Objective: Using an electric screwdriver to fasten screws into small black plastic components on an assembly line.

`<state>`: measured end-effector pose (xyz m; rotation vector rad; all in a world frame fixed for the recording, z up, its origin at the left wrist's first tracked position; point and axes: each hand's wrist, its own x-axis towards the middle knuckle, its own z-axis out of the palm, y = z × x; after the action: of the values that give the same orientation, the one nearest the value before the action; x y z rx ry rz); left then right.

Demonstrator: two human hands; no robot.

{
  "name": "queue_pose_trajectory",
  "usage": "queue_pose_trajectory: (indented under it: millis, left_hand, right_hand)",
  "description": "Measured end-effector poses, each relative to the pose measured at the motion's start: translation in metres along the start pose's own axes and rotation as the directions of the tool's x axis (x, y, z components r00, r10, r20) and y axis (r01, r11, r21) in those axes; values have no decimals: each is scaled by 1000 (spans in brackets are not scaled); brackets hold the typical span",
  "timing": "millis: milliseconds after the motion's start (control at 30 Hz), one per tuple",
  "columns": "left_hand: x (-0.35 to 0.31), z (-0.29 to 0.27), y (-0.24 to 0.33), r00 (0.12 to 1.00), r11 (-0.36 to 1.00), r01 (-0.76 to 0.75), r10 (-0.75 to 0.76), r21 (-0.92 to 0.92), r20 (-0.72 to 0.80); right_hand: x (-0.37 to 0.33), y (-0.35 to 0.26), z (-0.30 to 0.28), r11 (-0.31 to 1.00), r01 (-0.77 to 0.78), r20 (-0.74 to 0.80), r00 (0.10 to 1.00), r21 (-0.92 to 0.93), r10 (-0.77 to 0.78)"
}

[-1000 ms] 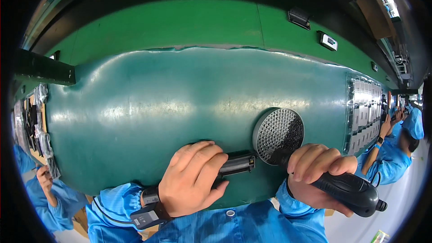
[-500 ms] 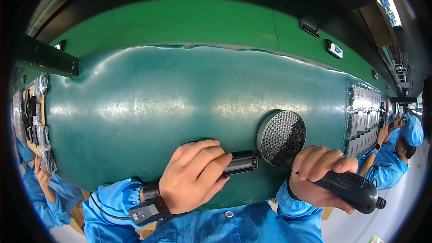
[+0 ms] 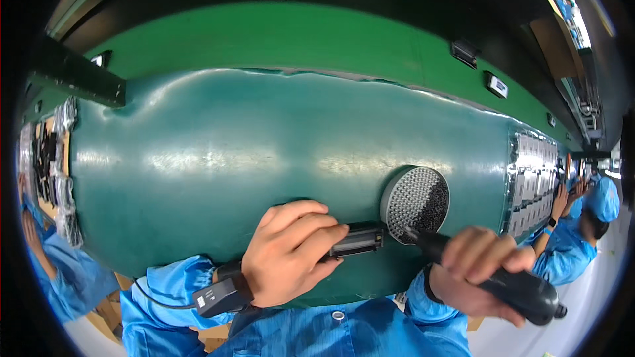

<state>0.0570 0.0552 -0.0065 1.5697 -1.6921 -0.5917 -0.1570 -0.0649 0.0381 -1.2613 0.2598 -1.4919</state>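
My left hand [image 3: 286, 251] is closed around one end of a long black plastic housing [image 3: 357, 240] that lies on the green mat. The housing's other end sticks out to the right, beside a round grey dish [image 3: 397, 185]. Small holes dot the dish's inside, and a heap of tiny black screws [image 3: 438, 208] covers its right part. In my right hand [image 3: 477, 271] is a black electric screwdriver [image 3: 522, 291], slanting up to the left. Its tip is over the dish's lower edge; whether a screw sits on the bit is too small to tell.
On the right stands a clear tray [image 3: 529, 178] of pale grey parts, with a co-worker [image 3: 572, 238] in blue beyond it. A box of black parts and plastic bags [image 3: 56, 172] is at far left, near another person's arm [image 3: 43, 251]. A dark green post [image 3: 79, 79] juts in at upper left.
The screwdriver's tip has shifted slightly left and down, and its rear end has dropped lower. My left hand still holds the housing, nearly in place.
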Motion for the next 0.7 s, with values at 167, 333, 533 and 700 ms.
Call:
queue_pose_trajectory:
  millis: [167, 333, 533, 700]
  left_hand:
    - [-1, 6, -4, 1000, 998, 10, -12, -63, -26]
    - [0, 7, -5, 999, 994, 37, -41, -107, -30]
    - [-2, 8, -9, 998, 989, 34, -42, -143, -55]
    - [-3, 10, -8, 997, 988, 19, -30, -152, -74]
  right_hand:
    - [-2, -21, 38, 997, -63, 196, 978, -37, 69]
    - [-21, 8, 41, 994, -107, 306, 948, 36, 91]
    - [-21, 19, 48, 993, -113, 322, 941, 20, 100]
    - [-18, 15, 47, 983, -181, 363, 916, -5, 171]
